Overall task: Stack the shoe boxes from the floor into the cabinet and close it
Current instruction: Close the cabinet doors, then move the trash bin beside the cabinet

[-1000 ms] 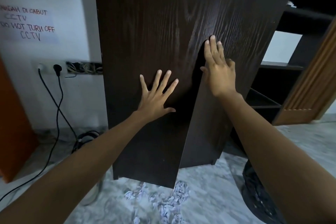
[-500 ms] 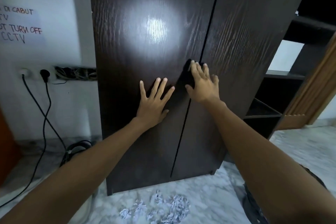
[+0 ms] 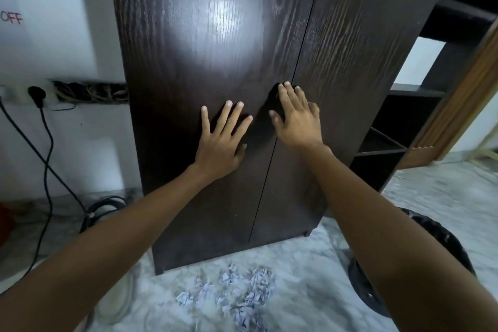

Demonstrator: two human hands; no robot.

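Note:
A tall dark wood-grain cabinet (image 3: pixel 215 35) fills the middle of the head view. Both of its doors lie flush, with only a thin seam between them. My left hand (image 3: pixel 221 140) presses flat on the left door, fingers spread. My right hand (image 3: pixel 295 118) lies flat across the seam, mostly on the right door (image 3: pixel 363 48), fingers straight. No shoe boxes are visible; the cabinet's inside is hidden behind the doors.
Crumpled paper scraps (image 3: pixel 234 294) lie on the marble floor in front of the cabinet. A black bin (image 3: pixel 442 245) stands at the right under my arm. Black cables (image 3: pixel 45 153) hang from a wall socket at the left. Dark open shelves (image 3: pixel 398 121) stand behind the cabinet at the right.
The right door, ajar a second ago, has swung shut under my right hand and now sits flush. Both hands stay flat on the doors; the view has shifted slightly right.

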